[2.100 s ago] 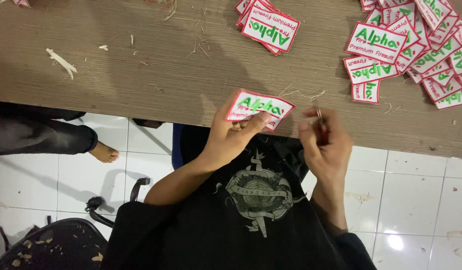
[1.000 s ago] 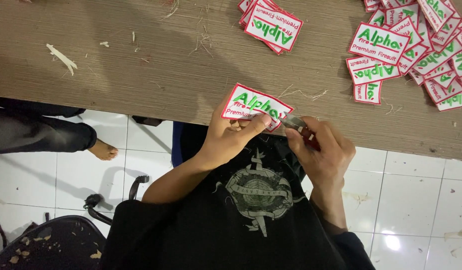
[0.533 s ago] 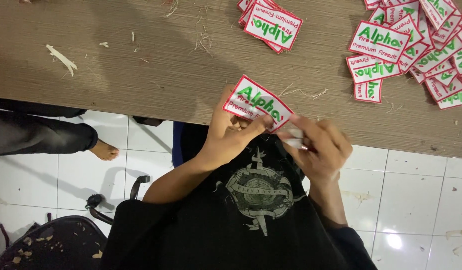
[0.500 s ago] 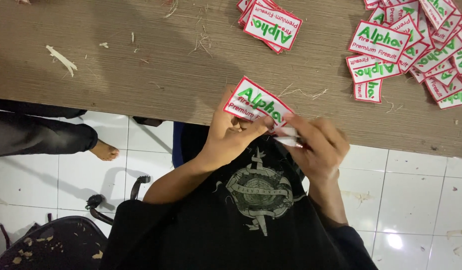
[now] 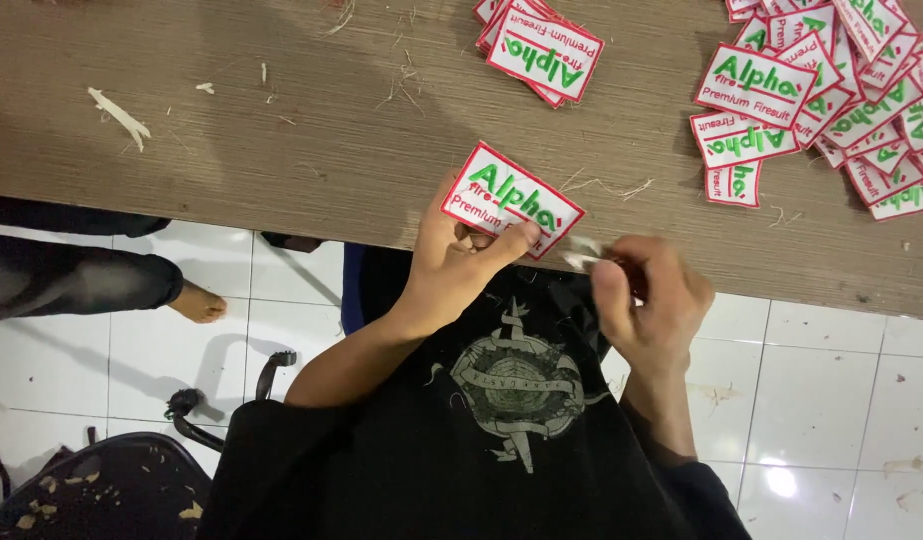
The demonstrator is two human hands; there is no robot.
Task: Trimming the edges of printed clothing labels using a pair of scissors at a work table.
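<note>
One embroidered patch (image 5: pixel 512 198) is in hand at the near edge of the desk (image 5: pixel 232 130). It is pinched by the left hand (image 5: pixel 460 268), thumb on its lower edge and fingers underneath, and is held tilted, half over the desk edge. The right hand (image 5: pixel 647 300) is curled shut just beside the patch's right corner, around something small and pale; the motion blur hides whether it is a tool or a scrap of thread.

Progress, judged from the layout: a neat small stack of patches (image 5: pixel 542 50) lies at the far middle of the desk, and a loose heap of patches (image 5: pixel 832 100) is spread at the far right. Which pile is finished cannot be told. Thread clippings (image 5: pixel 612 187) and a pale scrap (image 5: pixel 120 113) are scattered over the desk, so some trimming appears to be done already, with many pieces probably left.

Materials: the patches are flat white rectangles with a stitched red border and green and red lettering, stiff enough to stay flat when held by one edge. The desk top is grey-brown wood grain laminate, matt. The floor (image 5: pixel 842 400) is glossy white tile. A black printed shirt (image 5: pixel 512 400) is worn. A second person's bare foot (image 5: pixel 197 303) is seen at left, under the desk edge.
</note>
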